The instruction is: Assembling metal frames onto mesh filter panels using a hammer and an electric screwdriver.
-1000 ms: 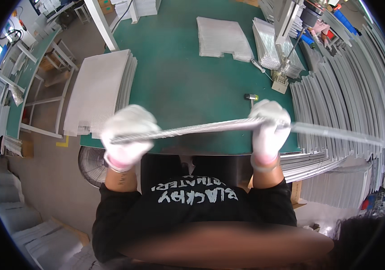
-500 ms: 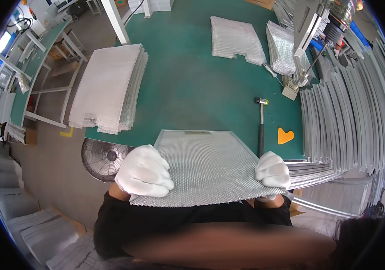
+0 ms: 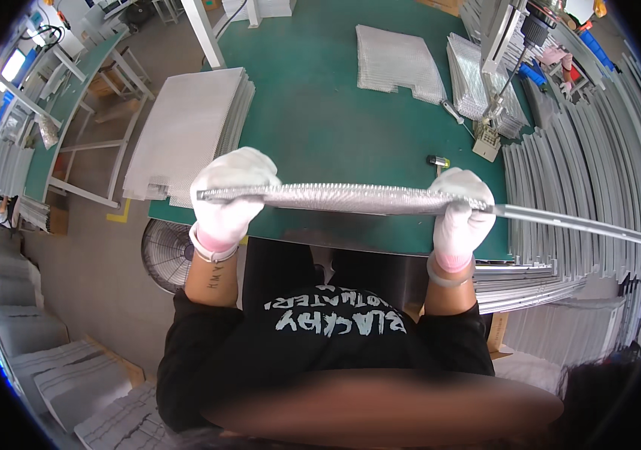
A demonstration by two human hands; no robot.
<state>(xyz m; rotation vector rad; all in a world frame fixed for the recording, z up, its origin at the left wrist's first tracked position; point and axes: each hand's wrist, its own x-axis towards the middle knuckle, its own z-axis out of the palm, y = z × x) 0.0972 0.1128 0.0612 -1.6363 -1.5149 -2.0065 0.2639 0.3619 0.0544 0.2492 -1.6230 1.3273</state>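
Both my hands wear white gloves and grip a silvery metal mesh panel (image 3: 343, 196), raised upright so that I see mostly its long ragged edge. My left hand (image 3: 232, 191) is closed around its left end. At the other end my right hand (image 3: 461, 214) is closed on the panel's corner, fingers wrapped over the edge. A thin metal frame strip (image 3: 575, 223) sticks out to the right from beside that hand. Just beyond my right hand the head of a hammer (image 3: 438, 160) shows; its handle is mostly hidden.
On the green table (image 3: 298, 112) lie a mesh-sheet stack (image 3: 185, 124) at left and more sheets (image 3: 399, 61) at far right, near a screwdriver-like tool (image 3: 452, 112) and a machine arm (image 3: 487, 142). Metal strips (image 3: 575, 172) crowd the right side. A fan (image 3: 168, 255) stands left below.
The mesh panel has been lifted and tipped from lying flat toward me to standing edge-on, both hands moving up and away from my body. The yellow scraper is now hidden.
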